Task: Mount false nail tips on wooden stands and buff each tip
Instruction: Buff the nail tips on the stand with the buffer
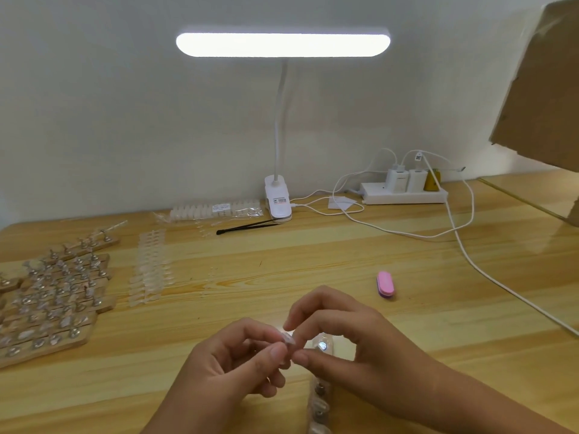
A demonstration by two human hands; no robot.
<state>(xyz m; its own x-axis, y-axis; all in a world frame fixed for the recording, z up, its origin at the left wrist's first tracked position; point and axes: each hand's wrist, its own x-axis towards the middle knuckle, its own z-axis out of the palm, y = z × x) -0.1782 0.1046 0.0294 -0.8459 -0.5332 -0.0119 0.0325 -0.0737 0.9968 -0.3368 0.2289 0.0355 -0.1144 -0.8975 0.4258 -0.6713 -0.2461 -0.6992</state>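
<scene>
Both my hands meet low in the middle of the head view over the wooden table [313, 252]. My left hand [232, 364] and my right hand [351, 336] pinch a small clear false nail tip [288, 338] between thumbs and forefingers. Under my right hand lies a wooden stand [319, 399] with metal studs, running toward me and partly hidden. At the left, several wooden stands [53, 302] carry mounted tips. Strips of loose clear tips [150, 270] lie beside them. A pink buffer block [386, 285] rests to the right of my hands.
A clip-on desk lamp [278, 198] stands at the back, with a bag of tips [216, 211] and black tweezers [244, 227] near it. A power strip [404, 192] with chargers and white cables [463, 245] occupies the back right. A cardboard box [545, 83] hangs at the right.
</scene>
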